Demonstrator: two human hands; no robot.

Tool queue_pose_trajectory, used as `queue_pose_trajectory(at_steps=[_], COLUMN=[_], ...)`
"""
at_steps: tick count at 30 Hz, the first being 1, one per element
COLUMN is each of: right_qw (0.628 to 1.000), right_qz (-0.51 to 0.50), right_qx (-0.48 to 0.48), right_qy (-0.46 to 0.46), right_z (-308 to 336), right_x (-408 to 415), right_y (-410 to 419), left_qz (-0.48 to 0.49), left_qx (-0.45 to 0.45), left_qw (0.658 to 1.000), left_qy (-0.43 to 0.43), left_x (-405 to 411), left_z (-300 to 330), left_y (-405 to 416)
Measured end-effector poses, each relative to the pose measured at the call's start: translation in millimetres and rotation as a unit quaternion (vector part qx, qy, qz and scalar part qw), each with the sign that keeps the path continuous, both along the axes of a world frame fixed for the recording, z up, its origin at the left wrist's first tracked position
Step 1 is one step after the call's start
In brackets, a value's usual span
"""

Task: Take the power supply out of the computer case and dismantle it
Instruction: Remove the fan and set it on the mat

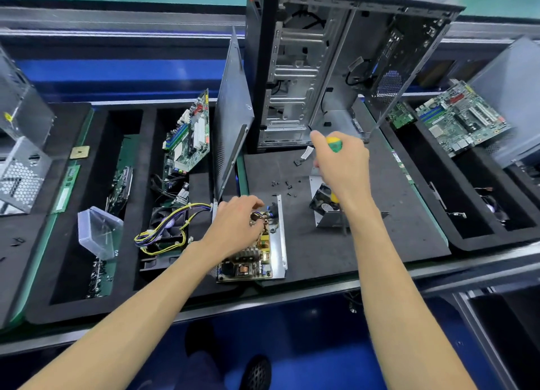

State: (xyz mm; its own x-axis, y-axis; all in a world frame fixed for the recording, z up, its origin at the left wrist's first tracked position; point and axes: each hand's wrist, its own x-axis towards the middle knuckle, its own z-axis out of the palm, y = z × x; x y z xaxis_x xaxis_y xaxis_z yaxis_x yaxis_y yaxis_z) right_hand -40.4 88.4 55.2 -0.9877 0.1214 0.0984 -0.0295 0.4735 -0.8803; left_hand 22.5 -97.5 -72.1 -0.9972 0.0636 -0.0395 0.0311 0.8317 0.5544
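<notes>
the left hand (238, 220) rests with curled fingers on the far end of the opened power supply (252, 249), pinching at the small parts and wires there, while the right hand (342, 164) is clenched around a yellow-green screwdriver (333, 144) held above the tabletop (380, 237). the power supply lies already out of the computer case (336, 68), which stands upright and gutted at the back of the black mat. its bare circuit board sits in a metal tray whose long axis runs away from the person, near edge towards the body, far end under the left hand. a bundle of yellow and black cables (166, 229) trails off to the left. the supply's cover with the fan (327, 205) stands just right of it, below the right wrist. loose black screws (287, 185) lie scattered between. the left hand is plainly the nearer; the tool would have to travel left and down to reach the board's fixings, it seems.
</notes>
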Motion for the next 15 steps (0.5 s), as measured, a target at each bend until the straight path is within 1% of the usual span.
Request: queue_pose_trajectory(at_steps=[3,6,8,11,15], right_qw=[0.993,0.975,0.962,0.955,0.953], right_qz=[0.033,0.059,0.071,0.079,0.079], right_qx=[-0.111,-0.216,-0.265,-0.286,-0.292], right_qy=[-0.005,-0.01,-0.007,0.007,0.01], right_z=[-6.1,-12.4,-16.6,-26.9,-43.9], right_x=[9.6,18.3,23.6,29.9,36.1], right_y=[-17.0,-30.7,-37.8,-45.1,-51.0], left_qz=[-0.031,-0.05,-0.046,-0.02,0.008], left_qx=[-0.012,-0.015,-0.012,0.006,-0.002], left_qw=[0.999,0.995,0.996,0.999,1.0], left_qy=[-0.041,-0.084,-0.074,-0.033,-0.013], left_x=[-9.8,-20.3,-25.2,-31.9,-33.4], left_z=[4.6,7.3,7.4,8.5,9.4], left_y=[9.3,18.5,20.4,14.5,4.6])
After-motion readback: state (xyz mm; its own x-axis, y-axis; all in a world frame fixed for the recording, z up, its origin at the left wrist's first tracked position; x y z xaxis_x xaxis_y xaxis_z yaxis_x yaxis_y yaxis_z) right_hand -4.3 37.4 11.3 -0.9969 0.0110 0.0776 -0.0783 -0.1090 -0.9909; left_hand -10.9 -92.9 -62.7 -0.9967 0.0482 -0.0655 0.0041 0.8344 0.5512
